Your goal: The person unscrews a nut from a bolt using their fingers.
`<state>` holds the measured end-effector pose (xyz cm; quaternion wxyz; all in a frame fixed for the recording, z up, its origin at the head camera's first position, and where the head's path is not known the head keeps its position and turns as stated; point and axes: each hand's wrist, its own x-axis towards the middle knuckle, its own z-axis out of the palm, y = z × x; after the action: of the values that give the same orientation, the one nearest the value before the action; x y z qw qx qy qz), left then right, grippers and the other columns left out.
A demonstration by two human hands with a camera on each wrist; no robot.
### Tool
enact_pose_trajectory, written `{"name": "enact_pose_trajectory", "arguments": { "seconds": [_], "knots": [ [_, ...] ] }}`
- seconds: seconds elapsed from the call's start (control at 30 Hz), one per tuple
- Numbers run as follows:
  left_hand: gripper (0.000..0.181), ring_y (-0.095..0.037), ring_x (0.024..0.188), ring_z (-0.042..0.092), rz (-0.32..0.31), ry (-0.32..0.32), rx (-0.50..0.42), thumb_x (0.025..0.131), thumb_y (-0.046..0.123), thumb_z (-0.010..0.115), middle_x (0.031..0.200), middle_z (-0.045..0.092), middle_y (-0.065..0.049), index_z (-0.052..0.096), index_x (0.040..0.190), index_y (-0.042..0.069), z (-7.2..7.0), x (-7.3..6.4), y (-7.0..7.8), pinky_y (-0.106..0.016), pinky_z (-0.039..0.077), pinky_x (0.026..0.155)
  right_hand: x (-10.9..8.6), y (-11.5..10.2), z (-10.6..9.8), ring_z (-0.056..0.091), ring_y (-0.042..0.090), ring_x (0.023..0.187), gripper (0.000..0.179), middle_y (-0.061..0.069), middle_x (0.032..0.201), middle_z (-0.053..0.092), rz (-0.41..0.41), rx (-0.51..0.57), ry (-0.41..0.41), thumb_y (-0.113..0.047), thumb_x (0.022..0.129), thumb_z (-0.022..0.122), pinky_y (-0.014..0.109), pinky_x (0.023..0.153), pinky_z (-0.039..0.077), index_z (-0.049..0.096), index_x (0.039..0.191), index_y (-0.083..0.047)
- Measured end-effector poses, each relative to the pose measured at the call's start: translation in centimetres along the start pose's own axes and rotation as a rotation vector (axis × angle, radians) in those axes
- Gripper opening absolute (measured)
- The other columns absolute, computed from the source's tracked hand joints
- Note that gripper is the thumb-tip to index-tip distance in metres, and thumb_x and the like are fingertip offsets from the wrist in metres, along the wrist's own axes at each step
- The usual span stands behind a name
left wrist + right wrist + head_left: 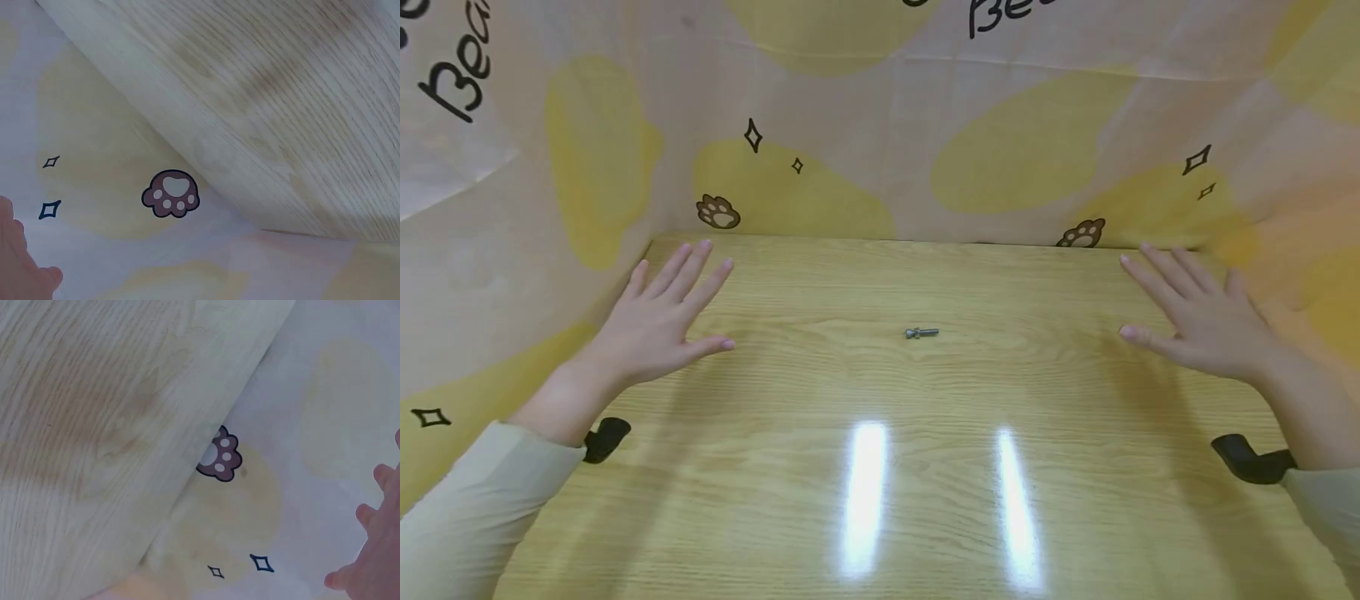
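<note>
A small metal bolt [922,332] lies on its side near the middle of the wooden table, with what looks like a nut close to its head. To its left, my left hand [655,325] is spread with straight fingers and holds nothing. My right hand [1206,321] is spread the same way on the far right, also holding nothing. Both hands are well apart from the bolt. In the left wrist view only part of the left hand [25,262] shows at the edge; the right wrist view likewise catches part of the right hand [375,550].
The light wooden table [790,400] meets a patterned cloth [910,150] at the back and at both sides. Two bright light reflections lie on the tabletop. Dark wrist-worn pieces [606,440] stick out by both sleeves.
</note>
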<state>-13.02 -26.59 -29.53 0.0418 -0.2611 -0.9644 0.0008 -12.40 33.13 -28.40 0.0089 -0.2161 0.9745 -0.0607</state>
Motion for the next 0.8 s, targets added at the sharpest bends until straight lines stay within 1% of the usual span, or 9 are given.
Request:
{"name": "enact_pose_trajectory", "arguments": {
  "seconds": [0.13, 0.23, 0.37, 0.43, 0.5, 0.6, 0.67, 0.73, 0.8],
  "knots": [
    [0.087, -0.027, 0.142, -0.003, 0.009, 0.025, -0.009, 0.087, 0.058, 0.052, 0.156, -0.005, -0.005, 0.004, 0.151, 0.025, -0.1, 0.3, 0.4, -0.06, -0.001, 0.108, 0.3, 0.1, -0.2, 0.005, 0.04, 0.139, 0.082, 0.007, 0.156, 0.006, -0.046, 0.007, 0.064, -0.039, 0.088, 0.06, 0.079, 0.091, -0.001, 0.01, 0.151, -0.024],
    [0.087, -0.036, 0.139, 0.016, 0.003, 0.041, -0.031, 0.086, 0.054, 0.058, 0.155, 0.012, -0.011, 0.009, 0.151, 0.023, -0.1, 0.6, 0.7, -0.064, 0.011, 0.106, 0.6, 0.2, -0.3, 0.021, 0.046, 0.132, 0.08, 0.016, 0.151, 0.023, -0.085, 0.024, 0.115, -0.036, 0.085, 0.066, 0.076, 0.091, 0.013, 0.022, 0.149, -0.019],
    [0.082, -0.044, 0.124, 0.039, -0.03, 0.053, -0.127, 0.084, 0.042, 0.066, 0.142, 0.039, -0.019, 0.022, 0.149, 0.017, -0.3, 1.0, 1.2, -0.064, 0.031, 0.096, 1.0, 0.2, -0.3, 0.037, 0.049, 0.12, 0.074, 0.023, 0.137, 0.041, -0.141, 0.085, 0.178, -0.03, 0.079, 0.074, 0.066, 0.097, 0.023, 0.039, 0.141, -0.009],
    [0.077, -0.044, 0.12, 0.043, -0.049, 0.056, -0.195, 0.084, 0.036, 0.069, 0.137, 0.045, -0.02, 0.03, 0.146, 0.013, -0.4, 1.2, 1.4, -0.062, 0.036, 0.092, 1.3, 0.2, -0.4, 0.041, 0.048, 0.117, 0.07, 0.025, 0.131, 0.047, -0.165, 0.122, 0.202, -0.027, 0.077, 0.076, 0.062, 0.098, 0.027, 0.045, 0.135, -0.004],
    [0.07, -0.042, 0.117, 0.046, -0.071, 0.061, -0.273, 0.084, 0.032, 0.07, 0.135, 0.047, -0.02, 0.036, 0.142, 0.009, -0.4, 1.4, 1.6, -0.059, 0.039, 0.09, 1.4, 0.0, -0.5, 0.046, 0.046, 0.113, 0.066, 0.024, 0.127, 0.051, -0.171, 0.155, 0.216, -0.024, 0.075, 0.078, 0.06, 0.094, 0.033, 0.05, 0.132, -0.003],
    [0.059, -0.038, 0.111, 0.052, -0.094, 0.077, -0.388, 0.084, 0.025, 0.071, 0.132, 0.051, -0.018, 0.046, 0.135, 0.006, -0.4, 1.7, 2.0, -0.053, 0.045, 0.084, 1.6, -0.4, -0.6, 0.054, 0.036, 0.106, 0.063, 0.019, 0.121, 0.058, -0.148, 0.18, 0.224, -0.02, 0.074, 0.079, 0.049, 0.084, 0.043, 0.053, 0.13, -0.004],
    [0.054, -0.036, 0.106, 0.056, -0.107, 0.081, -0.458, 0.084, 0.021, 0.071, 0.129, 0.053, -0.017, 0.05, 0.131, 0.004, -0.3, 2.0, 2.3, -0.051, 0.048, 0.08, 1.7, -0.7, -0.7, 0.061, 0.024, 0.092, 0.062, 0.014, 0.118, 0.061, -0.121, 0.186, 0.229, -0.018, 0.074, 0.079, 0.037, 0.075, 0.047, 0.054, 0.13, -0.007],
    [0.049, -0.036, 0.104, 0.057, -0.119, 0.077, -0.522, 0.085, 0.019, 0.07, 0.127, 0.055, -0.017, 0.053, 0.128, 0.003, -0.3, 2.2, 2.7, -0.05, 0.05, 0.077, 1.8, -1.0, -0.6, 0.06, 0.012, 0.087, 0.06, 0.009, 0.116, 0.063, -0.094, 0.204, 0.225, -0.018, 0.075, 0.079, 0.024, 0.069, 0.044, 0.054, 0.13, -0.01],
    [0.046, -0.036, 0.103, 0.058, -0.131, 0.07, -0.578, 0.085, 0.018, 0.07, 0.127, 0.055, -0.017, 0.055, 0.126, 0.003, -0.2, 2.4, 3.1, -0.051, 0.051, 0.078, 1.9, -1.2, -0.5, 0.056, 0.001, 0.086, 0.057, 0.006, 0.117, 0.062, -0.072, 0.247, 0.207, -0.019, 0.078, 0.077, 0.016, 0.068, 0.041, 0.054, 0.13, -0.013]
  ]
}}
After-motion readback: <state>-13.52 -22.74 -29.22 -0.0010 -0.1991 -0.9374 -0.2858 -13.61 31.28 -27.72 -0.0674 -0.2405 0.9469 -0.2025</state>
